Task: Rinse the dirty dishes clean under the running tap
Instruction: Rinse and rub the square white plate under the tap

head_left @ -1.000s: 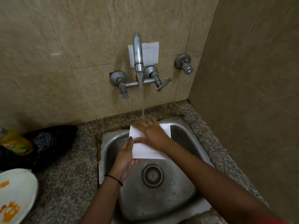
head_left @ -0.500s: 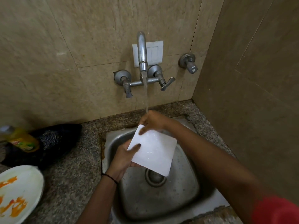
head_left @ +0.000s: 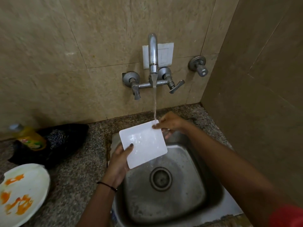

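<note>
Round plate (head_left: 24,194): lies on the surface (head_left: 73,177) left of the sink, smeared orange, not yet rinsed; the frame edge cuts it off.
Sink (head_left: 188,202): steel basin below the held dish; near rim out of frame.
Left hand (head_left: 118,163): grips the square plate's near-left edge, thumb on top; fingers underneath hidden.
Square plate (head_left: 143,143): held tilted over the sink, wet; upper face looks clean, underside unseen.
Right hand (head_left: 168,124): pinches the far corner.
Tap (head_left: 152,53): running; its stream (head_left: 154,104) strikes that far corner beside the fingertips.
Progress: judged about halfway, with one dish nearly rinsed and one waiting.
Unclear: bottle (head_left: 30,138) label blurred; dark bundle (head_left: 65,140) unidentifiable.
</note>
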